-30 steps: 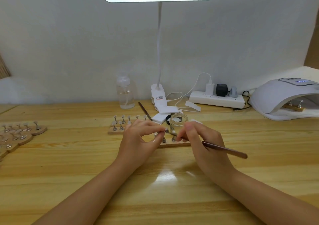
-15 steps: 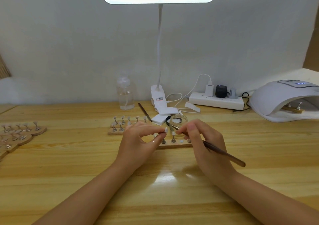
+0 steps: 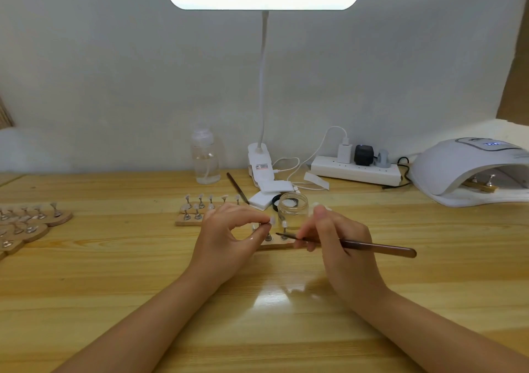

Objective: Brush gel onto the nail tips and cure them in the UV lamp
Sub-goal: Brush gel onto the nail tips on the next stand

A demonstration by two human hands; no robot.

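my left hand point(image 3: 229, 236) pinched a nail tip point(image 3: 272, 221) near the jar point(image 3: 293, 209); my right hand point(image 3: 340, 238) gripped the brush point(image 3: 357, 245). one stand point(image 3: 481, 185) sat in the uv lamp point(image 3: 469, 166); more tips were left.

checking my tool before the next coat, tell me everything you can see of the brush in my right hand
The brush is a thin, dark brown stick with a rounded rear end, glossy like lacquered wood or plastic. It lies nearly level, rear end pointing right, its fine dark tip aimed left toward the nail tips on the wooden holder. The right hand pinches it near the front. Whether the bristles carry gel cannot be told.
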